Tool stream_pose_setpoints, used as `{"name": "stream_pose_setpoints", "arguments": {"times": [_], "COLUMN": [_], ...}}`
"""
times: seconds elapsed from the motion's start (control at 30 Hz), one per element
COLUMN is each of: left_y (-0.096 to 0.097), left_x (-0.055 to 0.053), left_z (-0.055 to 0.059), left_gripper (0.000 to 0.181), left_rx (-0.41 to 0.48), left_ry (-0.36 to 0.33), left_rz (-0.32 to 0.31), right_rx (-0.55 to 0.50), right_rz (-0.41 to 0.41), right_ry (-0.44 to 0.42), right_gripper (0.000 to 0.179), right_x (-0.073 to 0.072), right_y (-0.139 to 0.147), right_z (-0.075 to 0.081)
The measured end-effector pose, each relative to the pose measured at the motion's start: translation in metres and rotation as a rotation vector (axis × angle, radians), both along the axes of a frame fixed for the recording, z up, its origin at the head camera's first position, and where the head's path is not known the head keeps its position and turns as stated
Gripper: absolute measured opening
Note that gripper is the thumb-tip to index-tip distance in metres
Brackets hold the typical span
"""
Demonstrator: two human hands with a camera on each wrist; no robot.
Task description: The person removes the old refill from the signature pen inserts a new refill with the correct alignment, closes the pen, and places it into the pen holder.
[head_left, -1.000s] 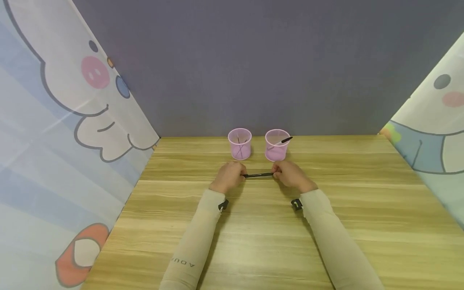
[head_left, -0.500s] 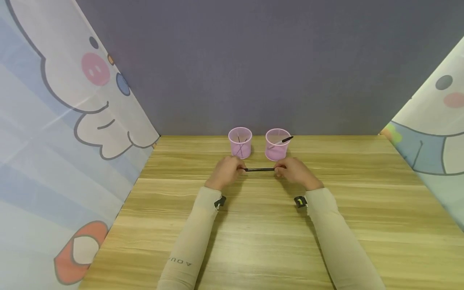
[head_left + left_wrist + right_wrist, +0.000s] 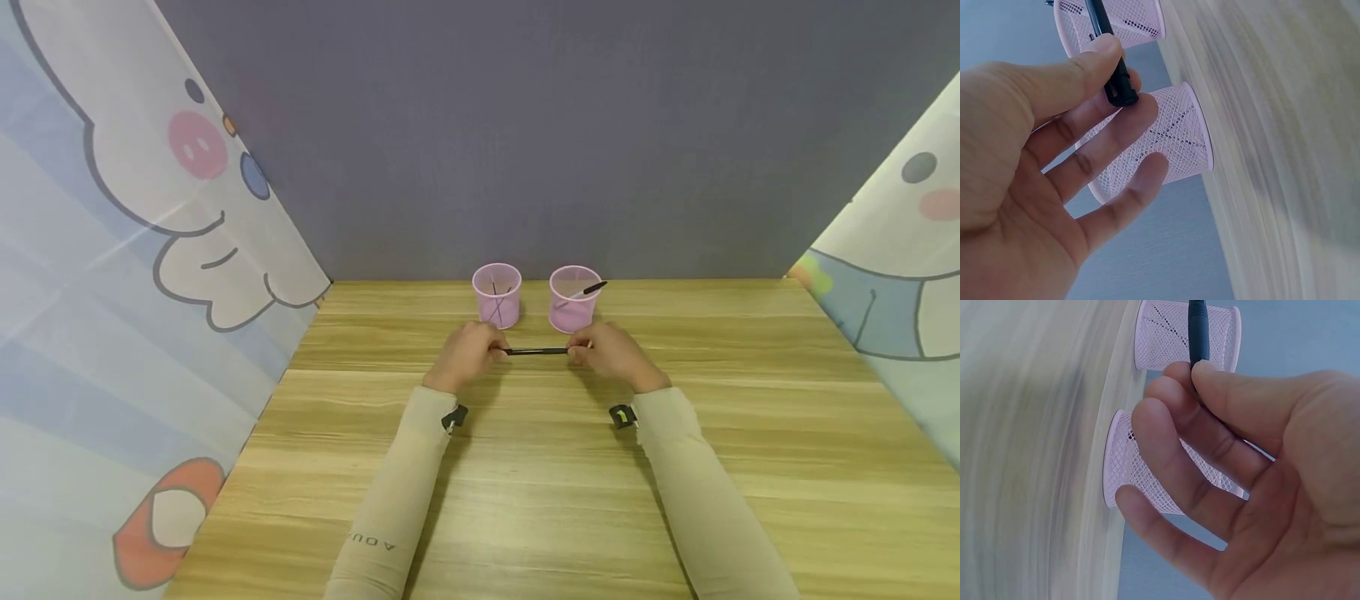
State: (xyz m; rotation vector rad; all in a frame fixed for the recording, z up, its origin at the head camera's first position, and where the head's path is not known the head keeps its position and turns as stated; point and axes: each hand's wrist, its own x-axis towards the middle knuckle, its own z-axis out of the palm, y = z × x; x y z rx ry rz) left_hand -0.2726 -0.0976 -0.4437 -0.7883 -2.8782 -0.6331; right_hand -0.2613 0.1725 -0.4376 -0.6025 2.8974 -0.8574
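A black pen point(image 3: 537, 352) lies level between my hands, above the table in front of two pink mesh cups. At its left end, my left hand point(image 3: 467, 355) pinches it between thumb and fingertips. The left wrist view shows the blunt end of the pen point(image 3: 1120, 90) under the thumb, the other fingers spread. My right hand point(image 3: 615, 357) pinches the opposite end; there the pen point(image 3: 1198, 337) has a ribbed part near the thumb. The left cup point(image 3: 508, 313) contains thin dark sticks that cross. In the right cup point(image 3: 572, 320) leans a clear pen with a black cap point(image 3: 595, 287).
The wooden table point(image 3: 540, 483) runs back to a dark grey panel point(image 3: 525, 133). Cartoon-printed curtains stand at the left point(image 3: 112, 333) and right point(image 3: 900, 292). Both cups sit close to the panel, with a small gap between them.
Both hands and the pen have shifted slightly away from the body, toward the cups, and the pen has become more level. Over the last half second they are nearly still.
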Motion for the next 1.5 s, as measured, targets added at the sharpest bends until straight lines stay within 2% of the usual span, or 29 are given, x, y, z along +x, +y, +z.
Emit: {"name": "stream_pose_setpoints", "arguments": {"times": [0.2,0.3,0.57,0.83,1.17,1.5], "left_y": [-0.009,-0.011,-0.009,-0.007,-0.005,-0.005], "left_x": [0.001,0.002,0.003,0.003,-0.001,-0.001], "left_z": [-0.001,0.001,0.002,0.001,0.002,0.004], "left_gripper": [0.005,0.005,0.006,0.006,0.005,0.007], "left_rx": [-0.001,0.0,-0.015,-0.013,-0.023,-0.019], "left_ry": [0.006,0.011,-0.004,-0.004,0.015,-0.001], "left_rz": [0.025,0.031,0.027,0.016,0.0,0.006], "right_rx": [0.021,0.021,0.04,0.024,0.026,0.026], "right_rz": [0.031,0.025,-0.021,-0.024,-0.043,-0.032], "right_ry": [0.05,0.048,0.038,0.073,0.075,0.108], "right_gripper": [0.011,0.011,0.012,0.011,0.011,0.01], "right_x": [-0.005,-0.005,0.0,0.003,0.003,0.003], "right_y": [-0.009,-0.011,-0.01,-0.008,-0.006,-0.004], "right_z": [0.001,0.003,0.003,0.0,0.001,0.001]}}
